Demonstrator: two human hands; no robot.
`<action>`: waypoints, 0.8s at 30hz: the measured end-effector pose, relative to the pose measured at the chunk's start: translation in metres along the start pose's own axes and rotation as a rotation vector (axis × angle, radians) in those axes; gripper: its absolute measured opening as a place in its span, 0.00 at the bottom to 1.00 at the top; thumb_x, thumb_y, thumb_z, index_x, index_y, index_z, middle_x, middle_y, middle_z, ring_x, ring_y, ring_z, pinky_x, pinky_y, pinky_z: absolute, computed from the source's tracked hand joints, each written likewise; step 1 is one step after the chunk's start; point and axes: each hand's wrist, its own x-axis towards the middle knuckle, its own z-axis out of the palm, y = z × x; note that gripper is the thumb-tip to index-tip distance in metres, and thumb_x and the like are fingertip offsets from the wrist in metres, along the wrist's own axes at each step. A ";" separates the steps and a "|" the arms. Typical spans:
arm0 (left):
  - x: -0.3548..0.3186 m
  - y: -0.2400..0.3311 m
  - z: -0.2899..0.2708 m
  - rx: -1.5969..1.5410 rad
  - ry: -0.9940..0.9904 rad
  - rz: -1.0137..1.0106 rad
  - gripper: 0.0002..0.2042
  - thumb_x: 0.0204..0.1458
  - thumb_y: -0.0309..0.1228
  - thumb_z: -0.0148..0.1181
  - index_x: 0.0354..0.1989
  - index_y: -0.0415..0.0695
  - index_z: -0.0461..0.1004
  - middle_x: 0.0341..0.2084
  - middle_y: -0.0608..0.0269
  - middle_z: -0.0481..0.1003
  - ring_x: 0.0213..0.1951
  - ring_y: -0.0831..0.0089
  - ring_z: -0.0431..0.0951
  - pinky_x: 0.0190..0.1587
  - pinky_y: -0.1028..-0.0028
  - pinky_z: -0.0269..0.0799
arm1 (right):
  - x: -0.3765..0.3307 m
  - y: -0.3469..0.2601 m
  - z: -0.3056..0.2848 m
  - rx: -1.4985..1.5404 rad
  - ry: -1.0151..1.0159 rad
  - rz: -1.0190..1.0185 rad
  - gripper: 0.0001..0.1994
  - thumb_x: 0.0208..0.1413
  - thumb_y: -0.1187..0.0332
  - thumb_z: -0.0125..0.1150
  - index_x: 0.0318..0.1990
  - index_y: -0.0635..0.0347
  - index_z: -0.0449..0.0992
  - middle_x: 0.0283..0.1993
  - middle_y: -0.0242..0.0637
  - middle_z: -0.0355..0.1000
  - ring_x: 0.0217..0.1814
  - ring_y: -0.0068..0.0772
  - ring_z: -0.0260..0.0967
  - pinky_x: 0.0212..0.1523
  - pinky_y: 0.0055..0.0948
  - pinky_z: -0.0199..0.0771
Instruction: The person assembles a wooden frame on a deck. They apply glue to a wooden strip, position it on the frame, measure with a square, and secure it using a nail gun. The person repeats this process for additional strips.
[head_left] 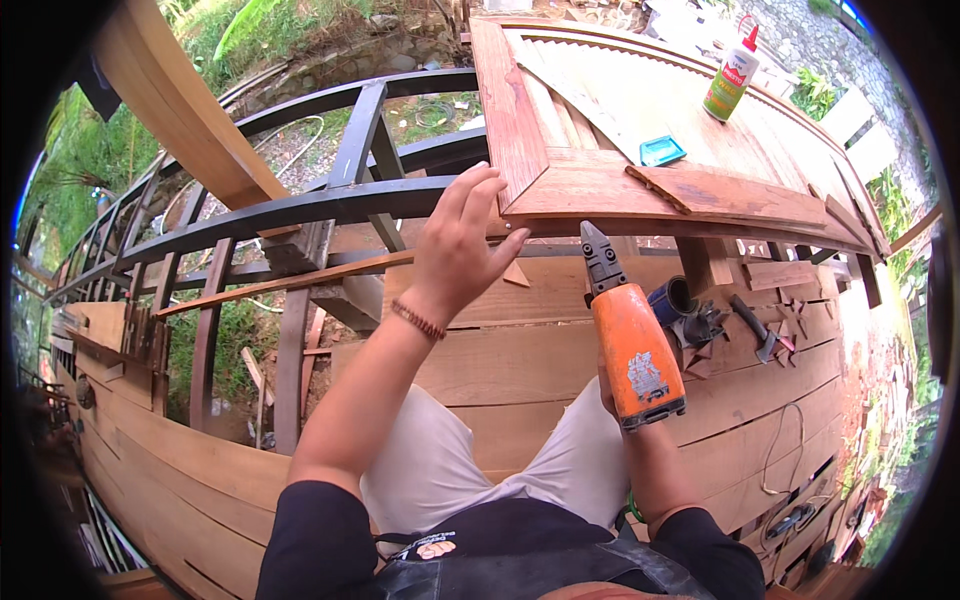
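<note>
Left hand [465, 235] is released, fingers extended and thumb spread, holding nothing; it is raised at the near left corner of a reddish-brown wooden framed panel with a pale ribbed inner field [520, 185]; contact between fingers and frame cannot be confirmed from this angle. A brown beaded bracelet [418, 320] is worn on the left wrist.

Right hand [606, 392] is grasping an orange power nailer with a dark grey metal nose [637, 350]; the hand is mostly hidden behind the body, so finger placement cannot be told; the nailer is held in front of the panel, its nose directed away from the person and just beside the near edge.

On the panel: a white glue bottle with a green label and red nozzle [731, 80], standing; a small blue plastic case [661, 151], lying flat; a loose brown wooden strip [735, 195] along the near rail.

Right of the nailer, on brown wooden planking [520, 360]: a dark-headed hammer-like tool [755, 328], lying among small wooden offcuts [792, 318]; left of the panel, a black rail framework [340, 203] runs beside the planking.
</note>
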 end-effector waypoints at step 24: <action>-0.011 -0.026 0.018 -0.200 -0.042 -0.091 0.28 0.49 0.35 0.66 0.57 0.39 0.65 0.57 0.47 0.68 0.58 0.53 0.70 0.60 0.63 0.66 | 0.029 0.015 0.060 0.280 0.126 -0.357 0.21 0.45 0.75 0.69 0.49 0.72 0.75 0.43 0.46 0.78 0.42 0.40 0.79 0.44 0.31 0.79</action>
